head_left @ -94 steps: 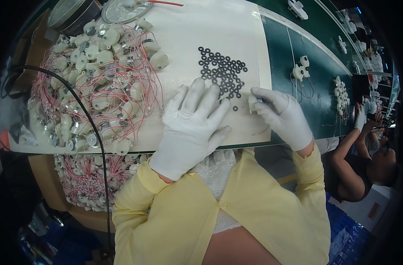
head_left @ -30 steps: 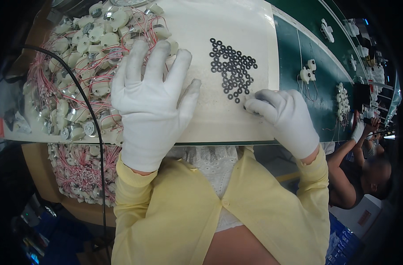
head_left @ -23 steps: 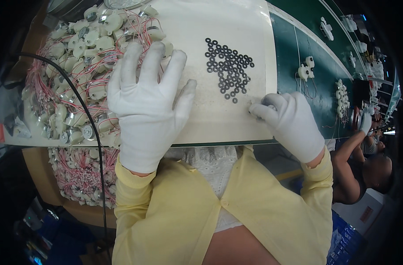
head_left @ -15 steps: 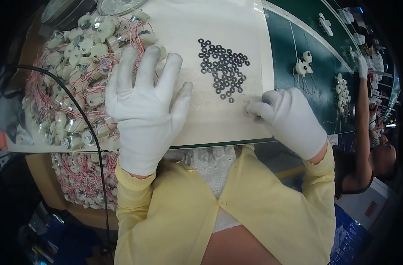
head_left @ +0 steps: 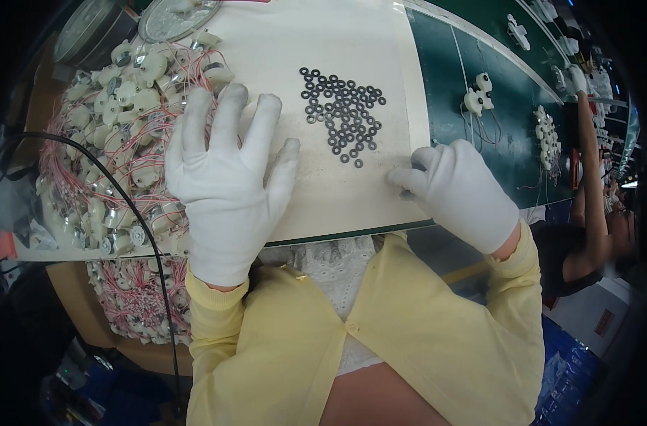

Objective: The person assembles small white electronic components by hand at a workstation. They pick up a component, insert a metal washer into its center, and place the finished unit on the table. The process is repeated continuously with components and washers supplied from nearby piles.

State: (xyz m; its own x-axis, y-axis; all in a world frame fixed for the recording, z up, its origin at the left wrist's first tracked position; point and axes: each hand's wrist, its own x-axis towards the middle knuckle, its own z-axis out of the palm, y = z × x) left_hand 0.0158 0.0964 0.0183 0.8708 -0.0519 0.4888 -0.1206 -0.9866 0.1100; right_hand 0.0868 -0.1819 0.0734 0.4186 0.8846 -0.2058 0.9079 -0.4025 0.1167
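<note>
My left hand [head_left: 227,184], in a white glove, is open with its fingers spread. It lies over the right edge of a heap of small pale plastic motor units [head_left: 114,142] with red and white wires. My right hand [head_left: 458,188], also gloved in white, is closed in a pinch above the light work surface [head_left: 323,202]. A small dark bit shows at its fingertips, too small to make out. Between my hands, farther from me, several dark ring-shaped washers [head_left: 341,113] lie loosely spread in one layer.
A black cable [head_left: 117,188] arches across the left side. Below the table edge stands a cardboard box [head_left: 78,305] of wired parts. Two-part white units [head_left: 478,96] lie on the green belt [head_left: 444,64] at right. A co-worker's arm [head_left: 589,163] reaches over the far right.
The view has shifted, so the washers and table sit slightly farther left. My left hand stays spread and my right hand stays pinched, both in nearly the same place.
</note>
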